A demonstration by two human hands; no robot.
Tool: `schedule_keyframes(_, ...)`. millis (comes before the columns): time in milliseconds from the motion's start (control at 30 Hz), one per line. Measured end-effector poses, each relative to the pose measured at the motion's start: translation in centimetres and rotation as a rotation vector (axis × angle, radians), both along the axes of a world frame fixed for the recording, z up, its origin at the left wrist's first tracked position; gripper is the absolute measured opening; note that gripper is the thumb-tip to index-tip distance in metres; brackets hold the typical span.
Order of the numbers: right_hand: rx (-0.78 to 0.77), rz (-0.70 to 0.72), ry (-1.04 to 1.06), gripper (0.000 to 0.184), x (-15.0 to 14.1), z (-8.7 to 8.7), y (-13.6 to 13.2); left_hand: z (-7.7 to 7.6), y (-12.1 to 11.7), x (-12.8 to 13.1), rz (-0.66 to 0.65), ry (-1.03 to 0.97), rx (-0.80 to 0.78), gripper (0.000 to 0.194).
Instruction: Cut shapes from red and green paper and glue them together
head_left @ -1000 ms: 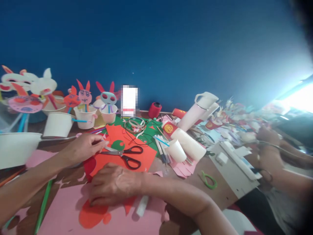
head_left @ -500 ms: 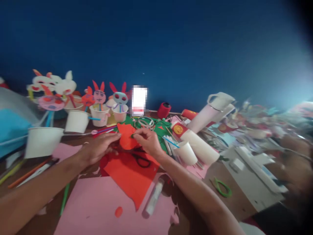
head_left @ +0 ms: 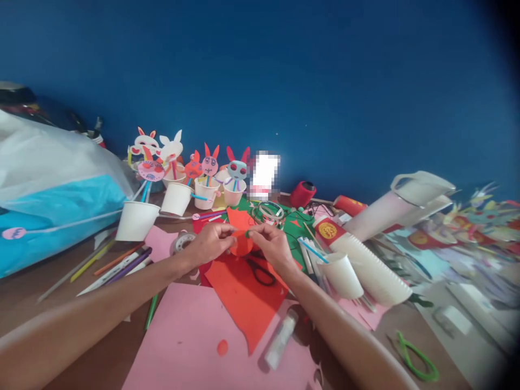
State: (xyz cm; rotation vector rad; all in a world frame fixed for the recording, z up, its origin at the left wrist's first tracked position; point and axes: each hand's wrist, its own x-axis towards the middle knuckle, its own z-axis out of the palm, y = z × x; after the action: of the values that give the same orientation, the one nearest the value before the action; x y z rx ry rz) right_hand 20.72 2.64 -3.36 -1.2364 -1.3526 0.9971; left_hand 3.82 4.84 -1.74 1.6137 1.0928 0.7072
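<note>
My left hand (head_left: 210, 244) and my right hand (head_left: 273, 246) meet above the table, both pinching a small orange-red paper cutout (head_left: 242, 242) held between them. A tiny green bit shows at my right fingertips. Under the hands lies an orange-red paper sheet (head_left: 247, 295) with black-handled scissors (head_left: 262, 271) resting on it. A pink sheet (head_left: 190, 346) lies nearer to me, with a small orange-red dot (head_left: 221, 347) on it. A glue stick (head_left: 281, 339) lies by my right forearm.
Paper-cup bunny figures (head_left: 209, 179) line the blue wall. White cups (head_left: 136, 220), a lying stack of cups (head_left: 374, 268), a white jug (head_left: 410, 197), red thread spool (head_left: 302, 194), tape roll (head_left: 181, 242), pencils (head_left: 109, 262), a green loop (head_left: 416, 360) and a blue-white plastic bag (head_left: 52, 206) crowd the table.
Both hands left the table, picked up the orange-red cutout and now hold it together above the scissors. The view has swung left, so the person at the right is out of sight.
</note>
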Motion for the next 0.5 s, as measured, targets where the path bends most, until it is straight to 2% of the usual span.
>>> schedule_keyframes(233, -0.033, 0.004, -0.016, 0.019, -0.30, -0.13, -0.29, 0.00, -0.39, 0.19, -0.036, -0.015, 0.049, 0.016)
schedule_keyframes(500, -0.043, -0.036, -0.015, 0.016, -0.47, 0.03, -0.28, -0.01, -0.86, 0.51, -0.049, -0.117, -0.082, 0.020)
